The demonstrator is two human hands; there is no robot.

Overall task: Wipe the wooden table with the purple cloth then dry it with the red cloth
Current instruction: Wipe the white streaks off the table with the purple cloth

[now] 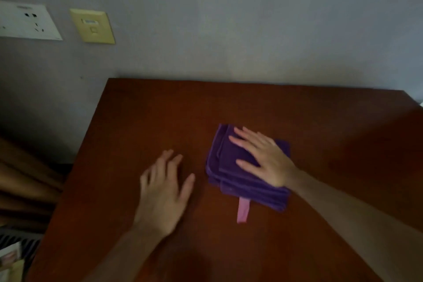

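A folded purple cloth [231,165] with a pink loop tag [242,212] lies near the middle of the reddish-brown wooden table [146,117]. My right hand [263,155] lies flat on top of the cloth, fingers spread, pressing it onto the table. My left hand [163,192] rests palm down on the bare wood just left of the cloth, fingers apart and a little blurred. No red cloth is in view.
The table's back edge meets a grey wall. On the wall at upper left are a white power socket [27,20] and a yellowish wall plate [92,26]. Left of the table hangs brown fabric [25,178], with clutter at the bottom left corner.
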